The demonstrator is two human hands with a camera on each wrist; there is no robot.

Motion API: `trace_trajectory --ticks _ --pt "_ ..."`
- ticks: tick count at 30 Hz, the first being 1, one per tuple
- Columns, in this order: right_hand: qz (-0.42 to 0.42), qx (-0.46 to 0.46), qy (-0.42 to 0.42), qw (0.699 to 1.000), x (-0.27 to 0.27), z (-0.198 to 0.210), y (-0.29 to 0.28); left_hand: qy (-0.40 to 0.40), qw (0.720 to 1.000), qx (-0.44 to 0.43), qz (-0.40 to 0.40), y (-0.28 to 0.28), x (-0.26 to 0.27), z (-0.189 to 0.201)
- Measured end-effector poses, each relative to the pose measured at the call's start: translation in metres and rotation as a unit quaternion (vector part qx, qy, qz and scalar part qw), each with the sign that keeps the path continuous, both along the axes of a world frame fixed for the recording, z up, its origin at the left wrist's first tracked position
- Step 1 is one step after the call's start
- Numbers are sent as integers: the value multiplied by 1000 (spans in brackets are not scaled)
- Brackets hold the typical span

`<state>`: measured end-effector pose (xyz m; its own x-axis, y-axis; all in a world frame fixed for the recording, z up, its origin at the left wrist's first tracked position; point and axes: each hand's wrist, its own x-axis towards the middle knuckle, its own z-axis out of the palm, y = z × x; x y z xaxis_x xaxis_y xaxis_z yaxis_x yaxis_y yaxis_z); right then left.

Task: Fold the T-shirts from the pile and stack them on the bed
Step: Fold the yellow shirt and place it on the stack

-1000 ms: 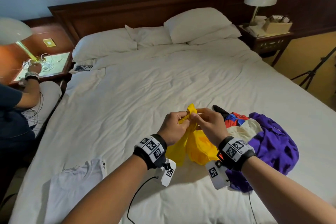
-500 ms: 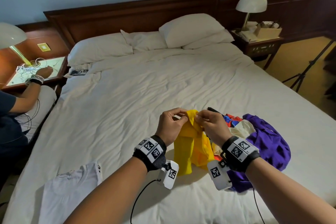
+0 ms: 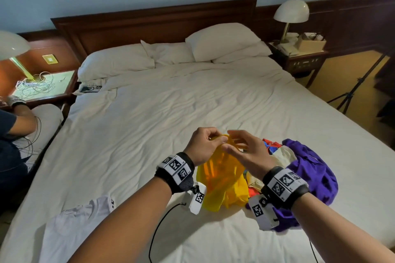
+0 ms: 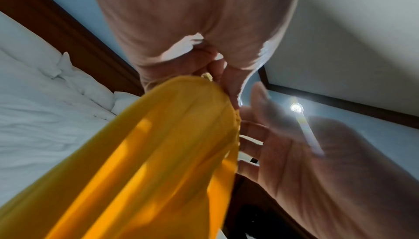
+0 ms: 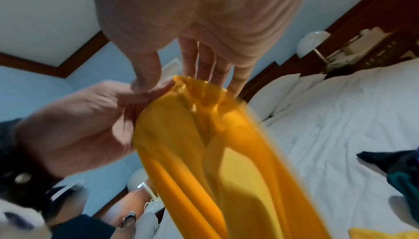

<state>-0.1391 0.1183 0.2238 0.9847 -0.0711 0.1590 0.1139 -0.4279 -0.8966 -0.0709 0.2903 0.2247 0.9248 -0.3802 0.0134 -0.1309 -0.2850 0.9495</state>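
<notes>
Left hand [image 3: 204,145] pinches yellow T-shirt [image 3: 222,183] top edge, shirt hanging over bed [image 3: 149,134] beside pile [image 3: 310,168]; right hand [image 3: 245,151] fingers spread, holding nothing; risk: single pinch slips, shirt drops bunched onto pile.

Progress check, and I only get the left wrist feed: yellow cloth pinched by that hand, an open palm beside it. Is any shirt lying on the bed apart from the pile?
Observer: Yes. In the head view a white T-shirt lies flat by the near left corner of the bed.
Operator: Where is the pile?
Observer: To the right of the yellow T-shirt. A purple garment is the biggest piece, with red, blue and cream cloth beside it.
Operator: Does the yellow one hang free?
Observer: No. Its lower end appears to rest on the sheet below the left hand.
</notes>
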Motion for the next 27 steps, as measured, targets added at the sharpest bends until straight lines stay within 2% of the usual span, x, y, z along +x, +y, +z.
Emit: trace_trajectory --ticks 2,4,7,9,11,14,16,18,19,21,24,27 --pt "1 -27 -35 999 1 5 5 5 1000 -4 -24 -4 -2 8" --pt "-29 -15 -58 998 6 7 4 31 998 -40 -42 -3 -4 11" --pt "-34 -14 -38 999 13 13 -1 53 992 -82 -79 8 -9 1" --pt "-44 -46 -24 998 16 14 -4 57 994 -28 -86 18 -11 -17" --pt "-79 -43 -7 996 20 16 -9 65 997 40 -33 31 -6 -33" --pt "-180 -27 18 983 29 23 -20 66 993 94 4 56 6 -47" --pt "-272 -15 34 961 34 28 -30 85 991 108 0 67 14 -47" --pt "-310 -19 48 949 36 29 -37 97 991 94 10 69 22 -40" --pt "-289 -34 51 956 36 28 -35 90 992 80 22 66 26 -33" --pt "-183 -48 40 981 32 27 -20 69 997 44 17 50 33 -14" --pt "0 -81 26 996 26 22 3 11 997 41 -62 16 33 24" --pt "33 -109 9 994 26 19 5 -50 988 99 -106 7 35 47"
